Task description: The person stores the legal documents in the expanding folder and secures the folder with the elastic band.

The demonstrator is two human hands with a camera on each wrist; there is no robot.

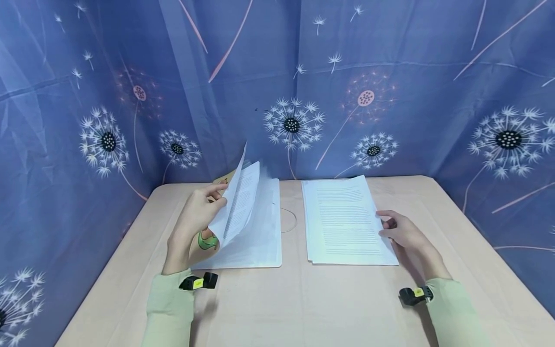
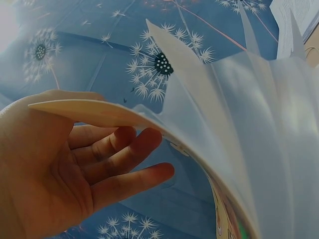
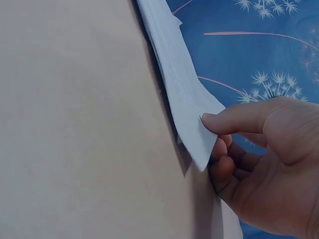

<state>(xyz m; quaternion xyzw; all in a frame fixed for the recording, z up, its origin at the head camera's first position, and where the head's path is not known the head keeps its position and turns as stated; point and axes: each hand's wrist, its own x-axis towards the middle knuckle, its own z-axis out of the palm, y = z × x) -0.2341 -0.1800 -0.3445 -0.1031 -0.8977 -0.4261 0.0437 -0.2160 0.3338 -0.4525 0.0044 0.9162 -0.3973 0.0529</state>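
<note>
On the left of the table lies an open folder with clear plastic sleeves and a cartoon-patterned cover. My left hand grips its raised cover and several leaves by the outer edge, holding them up. A printed page shows among these leaves. In the left wrist view the fingers curl below the cover edge and the sleeves fan out. My right hand pinches the right edge of a stack of printed sheets, thumb on top, fingers below. The right wrist view shows that edge of the sheets lifted and bent.
The table has a pale pinkish cover. A thin curved line shows between the folder and the sheets. Blue curtain with dandelion prints hangs behind and along both sides. Each wrist carries a small black camera on a strap.
</note>
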